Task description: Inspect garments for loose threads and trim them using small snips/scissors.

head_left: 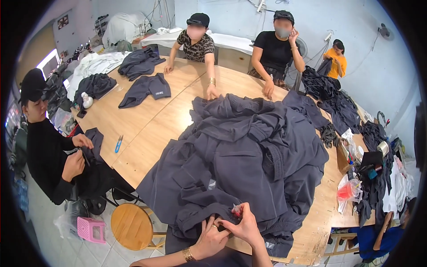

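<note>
Head camera: nearest, a gathered dark garment (195,217) was placed at the near side of the table (133,147), against the heap (249,151) of similar garments. On it the left hand (209,240) was laid, its index and middle fingers slightly parted, probably so that the cloth could be steadied; whether anything was pinched by its thumb could not be told. By the right hand (243,227) a small red tool (237,211) was clasped, tucked high, perhaps so that thumb and forefinger could be used freely; these were brought together beside the left fingertips, on something too small to be made out.

The table's near edge was mostly covered by cloth, and little room was offered between hands and heap. At the near left, floor space was taken up by a round wooden stool (132,227). Farther off, a narrow bare strip was shown right of the heap and a wider bare stretch left of it, where blue snips (118,143) were laid near the left edge. At the heap's far edge a co-worker's hand (212,92) was placed; at far left, a flat garment (144,91) was spread.
</note>
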`<state>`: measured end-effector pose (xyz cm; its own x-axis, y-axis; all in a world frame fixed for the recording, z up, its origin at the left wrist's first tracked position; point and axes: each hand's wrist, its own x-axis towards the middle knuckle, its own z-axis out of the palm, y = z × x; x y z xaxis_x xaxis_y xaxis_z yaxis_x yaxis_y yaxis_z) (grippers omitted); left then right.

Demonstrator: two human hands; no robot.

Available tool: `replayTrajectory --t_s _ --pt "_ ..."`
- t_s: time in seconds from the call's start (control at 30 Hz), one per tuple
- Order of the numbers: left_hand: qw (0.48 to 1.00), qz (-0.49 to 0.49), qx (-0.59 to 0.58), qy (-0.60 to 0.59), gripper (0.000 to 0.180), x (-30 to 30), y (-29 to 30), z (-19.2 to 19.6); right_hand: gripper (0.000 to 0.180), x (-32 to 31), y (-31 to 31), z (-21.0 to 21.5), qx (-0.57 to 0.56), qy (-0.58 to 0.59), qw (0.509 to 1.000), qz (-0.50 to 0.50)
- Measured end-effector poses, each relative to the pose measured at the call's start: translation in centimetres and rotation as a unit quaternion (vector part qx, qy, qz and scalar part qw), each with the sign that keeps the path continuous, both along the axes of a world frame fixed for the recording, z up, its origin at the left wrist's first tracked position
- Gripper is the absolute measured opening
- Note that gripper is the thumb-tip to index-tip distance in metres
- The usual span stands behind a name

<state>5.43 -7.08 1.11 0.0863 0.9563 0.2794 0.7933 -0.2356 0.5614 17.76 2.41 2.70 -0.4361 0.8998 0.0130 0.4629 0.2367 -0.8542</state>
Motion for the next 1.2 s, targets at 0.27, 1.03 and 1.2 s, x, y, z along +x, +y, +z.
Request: replayTrajectory --t_s 0.27,1.03,1.2 --pt "0.992 0.042 0.118 -0.018 0.018 -1.2 0.9 -0.2 0.033 1.0 -0.1 0.0 -0.075 0.118 0.990 -0.011" --pt "0.989 0.032 -0.026 -0.142 0.020 -5.1 5.2 4.2 0.028 0.9 2.6 -3.7 0.089 0.101 0.971 -0.196" --pt "0.974 0.211 0.079 0.014 0.040 -6.9 2.8 2.7 0.031 0.6 1.7 -2.9 0.106 0.095 0.973 -0.181"
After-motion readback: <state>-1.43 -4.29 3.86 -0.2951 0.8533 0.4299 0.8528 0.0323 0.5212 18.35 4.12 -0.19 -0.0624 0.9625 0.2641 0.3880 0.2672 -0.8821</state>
